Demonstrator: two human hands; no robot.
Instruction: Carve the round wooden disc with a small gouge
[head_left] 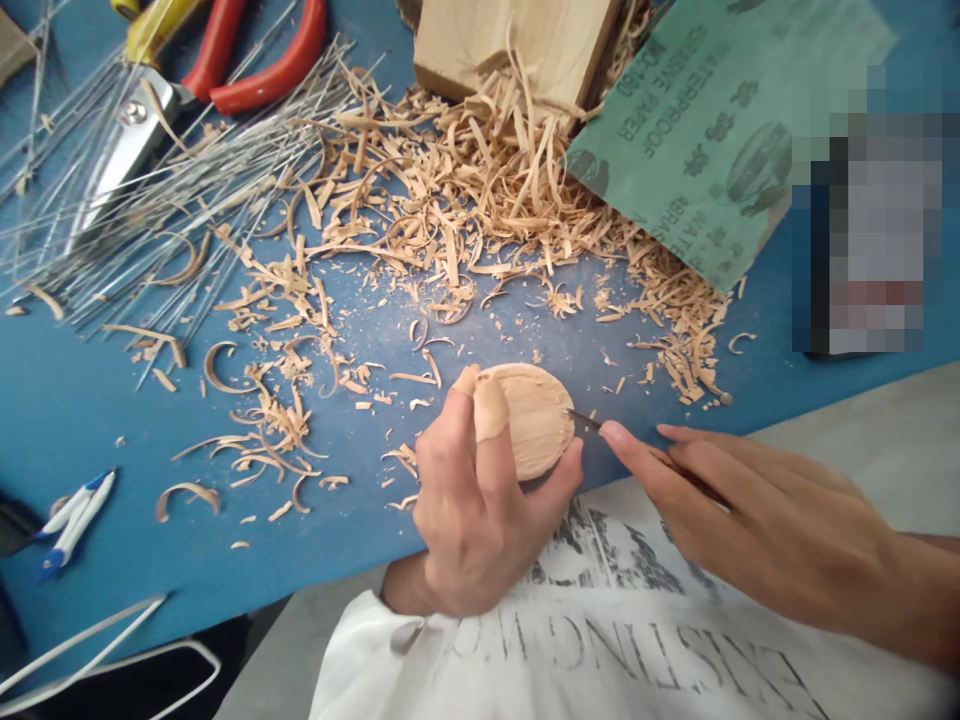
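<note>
My left hand (476,500) is closed round a small oval piece of pale wood (536,420) at the near edge of the blue table (90,400). Two of its fingertips wear tan finger guards. My right hand (742,520) pinches a thin carving tool (589,422), forefinger stretched along it. The metal tip touches the right side of the wood piece. Most of the tool's handle is hidden under my right hand.
Wood shavings (450,210) lie heaped across the middle. A wood block (517,45) and green sandpaper sheet (712,130) sit at the back. Thin metal wires (150,200), red-handled pliers (255,50) and shears (127,140) lie back left. Small blue-white snips (75,515) rest near left.
</note>
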